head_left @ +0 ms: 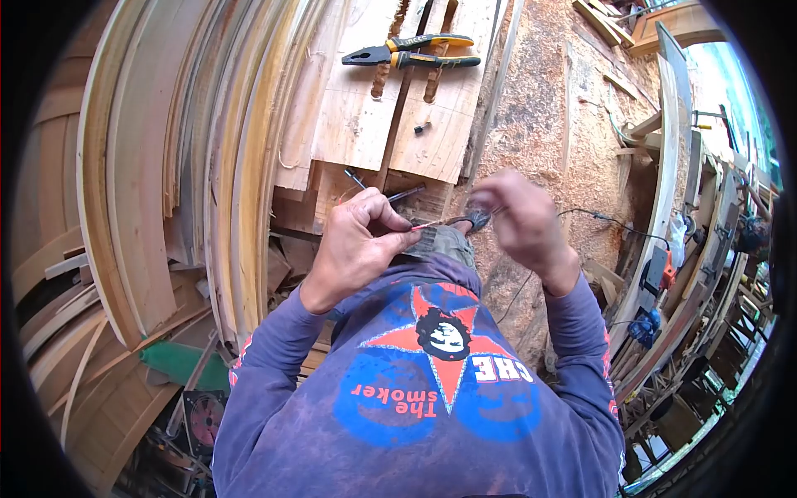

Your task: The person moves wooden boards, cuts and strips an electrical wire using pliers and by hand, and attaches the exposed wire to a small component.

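Clock directions read as on the picture, hub at the two hands. Far left, 9 to 11 o'clock: tall curved boards (145, 174) stood edge to edge in a stack. At 8 o'clock, low down, lay something green (181, 363), with a pinkish round fan (204, 417) just beside it.

Left hand (359, 246): nearly closed, thumb and forefinger tips pressed together in a pinch, the other fingers curled in behind. Held between those tips was a thin reddish wire (426, 225), running out towards 3 o'clock into the space between the hands. Just beyond the left hand, towards 12 o'clock, a slim dark rod (408, 193) lay aslant.

At 12 o'clock, pale slotted boards (357, 129) lay side by side with a dark gap between them. Pliers (382, 56) rested across them near the top, black and yellow handles towards 3 o'clock, jaws towards 9. Below the pliers, on the right-hand board, sat a small black piece (422, 128).

Right hand (527, 222): raised to the right of the wire, blurred, fingers bent inward, partly closed. Could not tell whether its fingertips gripped anything.

Sawdust (531, 124) lay thick at 1 o'clock. Towards 3 o'clock ran a black cable (610, 217); farther out, something orange (669, 270).
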Tool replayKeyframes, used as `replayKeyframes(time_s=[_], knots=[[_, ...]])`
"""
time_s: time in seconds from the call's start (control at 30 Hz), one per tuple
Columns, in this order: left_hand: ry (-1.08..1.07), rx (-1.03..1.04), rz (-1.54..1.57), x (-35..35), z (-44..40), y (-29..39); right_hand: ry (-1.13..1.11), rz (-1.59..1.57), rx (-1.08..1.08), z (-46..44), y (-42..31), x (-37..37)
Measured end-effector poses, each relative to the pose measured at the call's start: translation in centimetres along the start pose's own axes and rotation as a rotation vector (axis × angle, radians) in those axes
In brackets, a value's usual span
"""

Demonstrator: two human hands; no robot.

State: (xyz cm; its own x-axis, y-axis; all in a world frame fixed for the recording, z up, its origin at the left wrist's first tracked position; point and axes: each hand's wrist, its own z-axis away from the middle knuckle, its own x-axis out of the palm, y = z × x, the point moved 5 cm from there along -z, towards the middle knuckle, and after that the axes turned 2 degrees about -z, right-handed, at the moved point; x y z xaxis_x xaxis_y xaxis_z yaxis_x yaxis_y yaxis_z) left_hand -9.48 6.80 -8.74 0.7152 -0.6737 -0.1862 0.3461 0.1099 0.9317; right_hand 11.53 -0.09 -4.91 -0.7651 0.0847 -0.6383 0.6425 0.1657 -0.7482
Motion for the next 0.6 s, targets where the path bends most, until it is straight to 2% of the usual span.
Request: replayKeyframes(time_s=[0.07, 0.13, 0.2, 0.23, 0.27, 0.33, 0.47, 0.53, 0.6], knots=[[-0.001, -0.071, 0.056, -0.3, 0.2, -0.3, 0.146, -0.151, 0.210, 0.8, 2.1, -1.5], [-0.044, -0.165, 0.092, -0.7, 0.4, -0.6, 0.205, -0.145, 0.061, 1.1, 0.9, -1.2], [-0.072, -0.195, 0.116, -0.6, 0.6, -0.9, 0.045, -0.049, -0.171, 1.1, -1.3, 1.4], [-0.107, -0.223, 0.143, -0.3, 0.5, -1.0, -0.072, -0.021, -0.223, 1.6, -1.7, 2.8], [-0.119, -0.223, 0.141, -0.2, 0.5, -1.1, -0.096, -0.013, -0.256, 0.8, -2.9, 3.3], [-0.153, -0.120, -0.006, -0.1, 0.4, -0.7, -0.170, -0.145, -0.167, 1.8, -1.2, 5.0], [-0.272, -0.179, 0.109, 0.0, 0.9, -0.9, -0.061, -0.215, -0.129, 1.0, -1.7, 4.7], [-0.387, 0.031, -0.033, 0.5, 0.9, -1.0, -0.046, -0.188, -0.168, 0.9, -1.8, 4.5], [-0.436, -0.016, 0.005, 0.9, 1.1, -1.5, -0.066, -0.165, -0.175, 1.0, -2.1, 4.3]])
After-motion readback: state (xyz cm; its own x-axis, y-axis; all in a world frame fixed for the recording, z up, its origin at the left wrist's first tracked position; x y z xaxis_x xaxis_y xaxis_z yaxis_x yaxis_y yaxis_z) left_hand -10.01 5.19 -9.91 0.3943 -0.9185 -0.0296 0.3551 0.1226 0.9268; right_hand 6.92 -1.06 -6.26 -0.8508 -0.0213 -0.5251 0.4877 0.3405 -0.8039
